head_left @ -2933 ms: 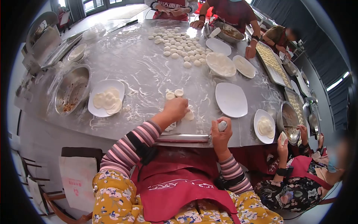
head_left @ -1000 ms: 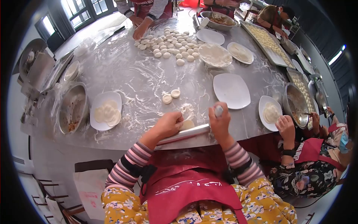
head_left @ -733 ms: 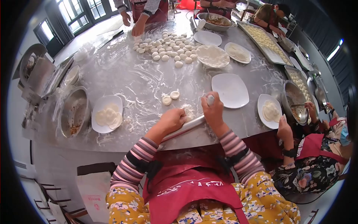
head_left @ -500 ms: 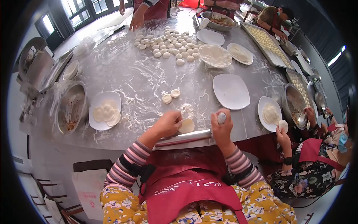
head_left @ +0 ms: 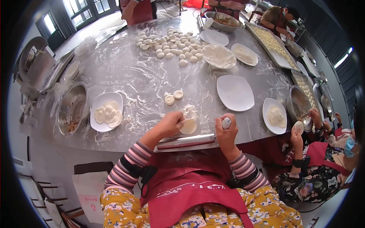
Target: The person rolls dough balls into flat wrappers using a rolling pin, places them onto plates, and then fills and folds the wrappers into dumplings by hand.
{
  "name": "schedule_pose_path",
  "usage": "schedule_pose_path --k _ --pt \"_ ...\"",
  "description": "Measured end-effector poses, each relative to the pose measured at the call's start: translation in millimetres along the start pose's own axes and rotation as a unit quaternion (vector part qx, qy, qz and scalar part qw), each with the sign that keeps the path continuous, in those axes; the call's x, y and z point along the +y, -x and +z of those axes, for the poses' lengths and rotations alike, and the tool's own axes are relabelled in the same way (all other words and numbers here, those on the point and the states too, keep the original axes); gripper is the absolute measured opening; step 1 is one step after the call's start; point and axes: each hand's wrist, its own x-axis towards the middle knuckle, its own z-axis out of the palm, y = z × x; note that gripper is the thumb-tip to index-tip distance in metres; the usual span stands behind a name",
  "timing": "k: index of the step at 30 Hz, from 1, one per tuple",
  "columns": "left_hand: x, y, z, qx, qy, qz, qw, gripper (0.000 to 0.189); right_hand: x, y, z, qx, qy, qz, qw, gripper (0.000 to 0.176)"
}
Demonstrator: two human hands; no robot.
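Between the fingers of my left hand is the edge of a thin round dough wrapper, just behind the rolling pin. My right hand is closed round the handle of the metal rolling pin, which lies across the table's near edge. Two small dough discs sit on the floured table beyond my left hand. To the left, a white plate carries several overlapping wrappers.
Many dough pieces cover the far middle of the metal table. A square white plate lies right of centre. Metal bowls stand at both sides. A co-worker's hand holds a wrapper at right.
The wrapper has shifted slightly left with my left hand. Across the table, a person's hand has drawn back from the tabletop. The co-worker's hand at right has moved rightward with its wrapper.
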Motion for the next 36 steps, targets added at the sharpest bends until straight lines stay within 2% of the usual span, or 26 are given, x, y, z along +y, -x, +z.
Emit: schedule_pose_path --k 3,4,6,9,11,13,15,18,19,21,25,27,29,31,34,36 --pt "9.8 2.4 1.6 -0.026 0.015 0.0 1.0 0.013 10.4 -21.0 22.2 0.028 0.003 -0.031 0.999 0.021" --pt "11.5 -0.8 4.4 0.001 -0.024 0.008 1.0 0.013 19.3 -32.5 35.6 0.032 0.001 -0.031 0.999 0.021" --pt "12.3 -8.8 9.8 0.025 -0.066 0.019 0.997 0.014 24.9 -51.8 56.1 0.032 0.034 -0.089 0.995 0.022" --pt "13.5 -21.6 8.1 0.038 -0.094 0.004 0.995 0.015 19.7 -56.6 58.8 0.024 -0.001 -0.078 0.997 0.022" --pt "11.9 -23.1 5.8 -0.036 -0.107 0.016 0.993 0.013 15.9 -42.1 40.1 0.023 0.014 -0.075 0.997 0.022" --pt "-3.4 -20.6 10.2 -0.012 -0.062 0.021 0.998 0.012 6.9 -19.8 16.8 0.016 0.029 -0.073 0.997 0.021" --pt "-12.4 -14.3 8.5 0.018 -0.001 0.037 0.999 0.009 -3.9 -2.2 2.0 0.025 0.013 -0.026 0.999 0.02" --pt "-1.8 -4.0 4.7 -0.01 0.006 0.037 0.999 0.01 -1.1 -11.5 11.8 0.031 -0.003 -0.018 0.999 0.019" --pt "3.2 -3.6 4.2 -0.012 0.001 0.037 0.999 0.01 7.9 -21.9 21.9 0.04 0.003 -0.057 0.998 0.021" --pt "14.3 -4.5 7.1 0.027 -0.047 0.035 0.998 0.012 23.8 -44.1 47.8 0.041 0.01 -0.07 0.997 0.021" --pt "14.9 -22.6 9.7 0.038 -0.095 -0.002 0.995 0.014 19.6 -57.0 59.1 0.023 -0.011 -0.069 0.997 0.024" --pt "17.1 -21.8 7.1 -0.021 -0.102 -0.006 0.995 0.014 17.0 -44.5 41.7 0.029 0.02 -0.081 0.996 0.023" --pt "-1.4 -21.5 11.4 -0.002 -0.07 0.011 0.998 0.013 11.3 -20.3 18.4 0.028 0.049 -0.094 0.994 0.022" --pt "-16.3 -15.9 12.5 0.04 -0.009 0.028 0.999 0.012 2.6 2.5 -0.6 0.015 0.01 -0.001 1.0 0.02" --pt "-7.2 -1.3 5.1 0.003 0.042 0.007 0.999 0.011 -10.2 -2.6 -2.2 0.024 0.022 -0.039 0.999 0.018" --pt "5.7 2.0 3.8 0.018 0.021 0.008 1.0 0.012 5.2 -23.7 19.6 0.031 0.022 -0.053 0.998 0.019"
